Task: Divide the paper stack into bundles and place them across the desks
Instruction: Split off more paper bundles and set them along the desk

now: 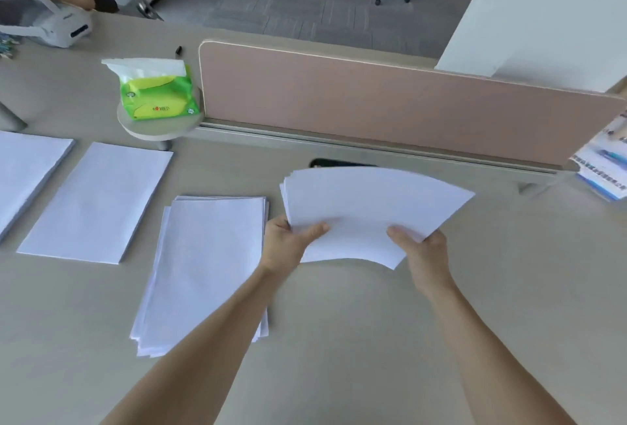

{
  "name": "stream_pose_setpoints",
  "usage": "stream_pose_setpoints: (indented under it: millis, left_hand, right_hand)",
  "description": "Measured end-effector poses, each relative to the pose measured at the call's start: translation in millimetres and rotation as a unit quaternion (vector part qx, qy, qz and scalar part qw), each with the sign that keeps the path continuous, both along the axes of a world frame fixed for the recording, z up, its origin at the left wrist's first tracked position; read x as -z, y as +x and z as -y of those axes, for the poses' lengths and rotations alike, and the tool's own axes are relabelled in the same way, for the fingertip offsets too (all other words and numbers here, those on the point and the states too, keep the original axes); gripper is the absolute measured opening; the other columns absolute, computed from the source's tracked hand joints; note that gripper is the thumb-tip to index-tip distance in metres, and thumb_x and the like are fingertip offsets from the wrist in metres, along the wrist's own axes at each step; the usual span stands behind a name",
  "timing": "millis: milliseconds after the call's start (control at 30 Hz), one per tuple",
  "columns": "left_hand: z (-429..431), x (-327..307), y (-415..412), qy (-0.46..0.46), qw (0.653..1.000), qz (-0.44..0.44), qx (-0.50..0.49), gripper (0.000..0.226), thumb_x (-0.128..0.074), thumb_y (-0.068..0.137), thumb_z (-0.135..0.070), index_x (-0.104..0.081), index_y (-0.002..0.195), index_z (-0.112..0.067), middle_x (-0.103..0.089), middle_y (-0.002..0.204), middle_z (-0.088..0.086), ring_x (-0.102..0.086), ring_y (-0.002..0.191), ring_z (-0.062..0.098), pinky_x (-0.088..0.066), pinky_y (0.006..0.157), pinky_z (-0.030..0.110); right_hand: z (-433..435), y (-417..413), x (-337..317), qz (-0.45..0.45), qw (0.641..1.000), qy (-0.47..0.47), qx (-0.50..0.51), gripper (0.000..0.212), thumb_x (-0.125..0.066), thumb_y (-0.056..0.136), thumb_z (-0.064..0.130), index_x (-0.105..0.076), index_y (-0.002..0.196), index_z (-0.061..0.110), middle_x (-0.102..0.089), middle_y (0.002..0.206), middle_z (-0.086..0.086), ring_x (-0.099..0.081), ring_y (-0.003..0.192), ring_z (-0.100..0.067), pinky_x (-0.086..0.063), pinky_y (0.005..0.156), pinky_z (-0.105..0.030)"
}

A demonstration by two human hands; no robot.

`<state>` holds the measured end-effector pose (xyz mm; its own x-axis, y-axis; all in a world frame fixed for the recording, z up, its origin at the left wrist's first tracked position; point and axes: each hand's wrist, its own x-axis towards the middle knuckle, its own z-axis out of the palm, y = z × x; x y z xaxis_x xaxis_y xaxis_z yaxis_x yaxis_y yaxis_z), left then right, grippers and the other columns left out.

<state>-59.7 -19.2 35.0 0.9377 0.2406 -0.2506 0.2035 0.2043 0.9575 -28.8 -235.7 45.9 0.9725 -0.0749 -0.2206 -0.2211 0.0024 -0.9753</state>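
Both hands closed on paper bundle (369, 207), held above desk (441, 322) near its back edge, in front of pink divider (390, 102). Left hand (288, 241) pinches near-left corner, thumb on top; right hand (424, 248) pinches near-right corner. Sheets bow upward, edges fanned. Loose stack (207, 268) lies flat beside left forearm. Two more piles, (98, 200) and (27, 173), toward left edge. Tissue pack (156, 92) on small round shelf (149, 126), possibly raised above desk.

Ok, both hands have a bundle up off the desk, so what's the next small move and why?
Probably lower the held bundle flat onto the bare desk just right of the nearest pile. The left hand and right hand pinch its near edge, it bows in the air, and three piles already run off leftward.
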Motion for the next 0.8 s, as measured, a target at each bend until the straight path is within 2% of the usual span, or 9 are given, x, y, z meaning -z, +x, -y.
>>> stream_pose_setpoints:
  millis: [133, 233, 333, 433, 567, 667, 800]
  left_hand:
    - [34.6, 11.4, -10.1, 0.012, 0.999, -0.020, -0.038, 0.022, -0.082, 0.078, -0.004, -0.073, 0.078, -0.024, -0.075, 0.073, -0.017, -0.070, 0.071, -0.004, -0.052, 0.065, 0.012]
    - [38.6, 10.2, -9.4, 0.018, 0.999, 0.001, -0.049, 0.018, -0.081, 0.079, -0.007, -0.075, 0.090, -0.020, -0.078, 0.086, -0.011, -0.073, 0.084, 0.002, -0.053, 0.072, 0.014]
    - [35.1, 5.4, -9.7, 0.035, 0.999, -0.011, -0.016, 0.028, -0.081, 0.077, -0.003, -0.072, 0.093, -0.023, -0.077, 0.085, -0.017, -0.072, 0.083, -0.002, -0.052, 0.071, 0.013]
    - [37.3, -0.6, -8.7, 0.032, 0.999, -0.004, -0.013, 0.031, -0.078, 0.078, 0.003, -0.069, 0.092, -0.023, -0.076, 0.081, -0.020, -0.072, 0.079, -0.005, -0.052, 0.069, 0.011]
    - [45.2, -4.3, -9.7, 0.027, 0.998, 0.017, -0.045, 0.018, -0.079, 0.081, -0.008, -0.076, 0.083, -0.026, -0.078, 0.085, -0.013, -0.073, 0.085, 0.001, -0.053, 0.073, 0.013]
    - [45.0, -5.0, -11.6, 0.033, 0.998, 0.025, -0.045, 0.014, -0.080, 0.080, -0.011, -0.078, 0.082, -0.024, -0.079, 0.087, -0.011, -0.073, 0.089, 0.002, -0.052, 0.075, 0.012]
    - [43.1, 3.7, -13.2, 0.034, 0.999, -0.007, -0.035, 0.023, -0.080, 0.079, -0.006, -0.075, 0.080, -0.029, -0.078, 0.086, -0.015, -0.073, 0.086, 0.000, -0.056, 0.079, 0.016]
  right_hand:
    - [15.5, -8.5, 21.4, -0.027, 1.000, 0.003, 0.003, 0.021, -0.078, 0.081, -0.001, -0.075, 0.092, 0.016, -0.079, 0.089, 0.003, -0.075, 0.085, -0.012, -0.056, 0.076, -0.029]
    - [26.8, -5.1, 19.7, -0.012, 1.000, 0.015, -0.013, 0.021, -0.078, 0.081, 0.002, -0.075, 0.095, 0.018, -0.079, 0.094, 0.002, -0.075, 0.090, -0.013, -0.059, 0.077, -0.025]
    - [38.8, -2.8, 24.1, -0.033, 0.997, -0.032, -0.066, 0.020, -0.082, 0.078, 0.007, -0.076, 0.090, 0.022, -0.079, 0.093, 0.006, -0.075, 0.090, -0.013, -0.058, 0.077, -0.029]
    - [44.4, 1.3, 25.5, -0.047, 0.995, -0.033, -0.086, 0.022, -0.083, 0.077, 0.005, -0.075, 0.087, 0.023, -0.079, 0.090, 0.009, -0.075, 0.091, -0.016, -0.057, 0.076, -0.031]
    - [39.0, 3.1, 20.1, -0.012, 0.996, 0.021, -0.087, 0.027, -0.080, 0.080, 0.002, -0.076, 0.094, 0.024, -0.079, 0.101, 0.001, -0.074, 0.097, -0.016, -0.058, 0.083, -0.031]
    - [42.6, 3.2, 18.6, 0.002, 0.995, 0.026, -0.093, 0.025, -0.080, 0.080, 0.003, -0.076, 0.094, 0.023, -0.079, 0.099, 0.004, -0.074, 0.096, -0.014, -0.058, 0.085, -0.029]
    - [44.3, 1.1, 27.5, -0.027, 0.992, 0.007, -0.121, 0.028, -0.081, 0.079, 0.003, -0.076, 0.091, 0.028, -0.079, 0.099, 0.006, -0.074, 0.096, -0.012, -0.057, 0.090, -0.038]
